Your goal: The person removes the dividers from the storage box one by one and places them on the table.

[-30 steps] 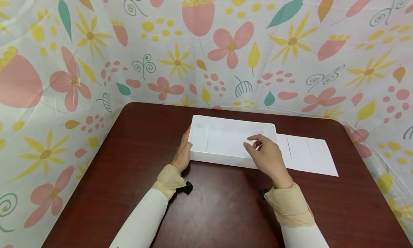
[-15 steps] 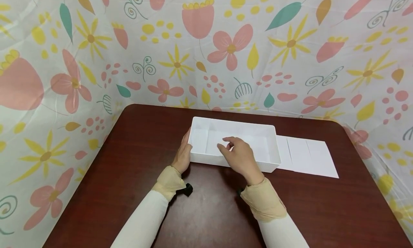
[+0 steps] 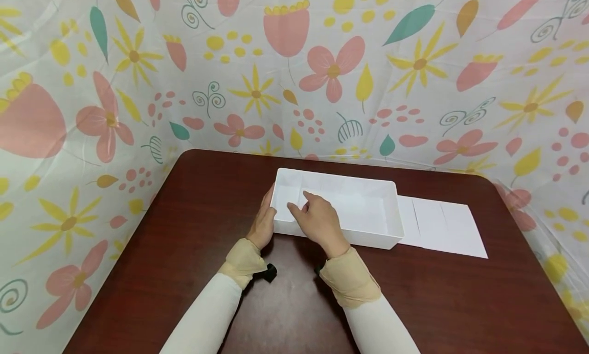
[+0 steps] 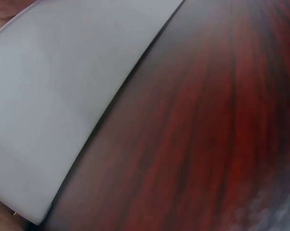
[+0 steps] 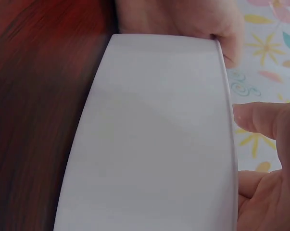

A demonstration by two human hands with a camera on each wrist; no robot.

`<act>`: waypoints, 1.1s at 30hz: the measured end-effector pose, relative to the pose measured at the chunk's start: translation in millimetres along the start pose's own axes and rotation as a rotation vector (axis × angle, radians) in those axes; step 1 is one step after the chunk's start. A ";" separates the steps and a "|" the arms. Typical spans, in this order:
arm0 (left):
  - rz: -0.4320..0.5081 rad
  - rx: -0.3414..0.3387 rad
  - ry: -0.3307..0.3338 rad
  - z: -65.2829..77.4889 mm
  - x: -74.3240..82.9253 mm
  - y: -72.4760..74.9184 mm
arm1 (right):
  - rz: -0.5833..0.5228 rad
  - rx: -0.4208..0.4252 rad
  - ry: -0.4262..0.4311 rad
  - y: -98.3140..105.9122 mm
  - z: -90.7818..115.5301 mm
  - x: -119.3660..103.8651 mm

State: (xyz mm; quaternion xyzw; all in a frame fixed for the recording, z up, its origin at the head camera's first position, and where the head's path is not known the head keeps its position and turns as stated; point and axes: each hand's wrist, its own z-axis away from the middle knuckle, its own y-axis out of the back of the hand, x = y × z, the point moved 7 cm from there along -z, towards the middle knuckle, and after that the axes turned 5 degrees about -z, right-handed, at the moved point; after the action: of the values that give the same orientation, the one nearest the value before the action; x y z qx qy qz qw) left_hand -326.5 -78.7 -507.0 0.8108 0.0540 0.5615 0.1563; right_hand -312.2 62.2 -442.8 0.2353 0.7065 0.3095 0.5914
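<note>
A long white open-topped box [image 3: 363, 200] lies on the table, with a line like a divider across its inside near the left end. My left hand [image 3: 263, 223] holds that end, fingers along the outer side and thumb at the front corner of the rim; the right wrist view shows this left hand [image 5: 183, 17] behind the box's far end. My right hand [image 3: 317, 222] hovers over the front rim near the left compartment, thumb and index finger spread with nothing visible between them. In the right wrist view its thumb [image 5: 253, 118] is beside the rim.
A flat white sheet [image 3: 453, 228] with two slits lies to the right of the box, partly covered by it. The dark red-brown table [image 3: 216, 190] meets a flower-patterned cloth [image 3: 331, 113] behind and at the sides.
My right hand has moved left along the box, from its right part to near the left end. The left hand has kept its hold, and the box and sheet have stayed in place.
</note>
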 end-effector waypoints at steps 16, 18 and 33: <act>0.034 -0.019 0.003 5.2 38.0 6.4 | 0.234 0.001 -0.083 -15.9 -0.1 7.3; 0.034 -0.020 0.007 6.0 36.9 6.2 | 0.245 0.000 -0.081 -17.3 0.0 8.1; 0.051 -0.023 -0.016 5.2 40.2 6.6 | 0.264 0.096 0.018 -16.4 -0.1 2.2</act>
State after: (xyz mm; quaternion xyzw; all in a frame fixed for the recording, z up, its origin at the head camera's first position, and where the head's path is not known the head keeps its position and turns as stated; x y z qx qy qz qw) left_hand -307.6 -75.4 -470.7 0.8146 0.0256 0.5592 0.1520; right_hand -312.1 52.3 -456.1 0.3514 0.6886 0.3527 0.5271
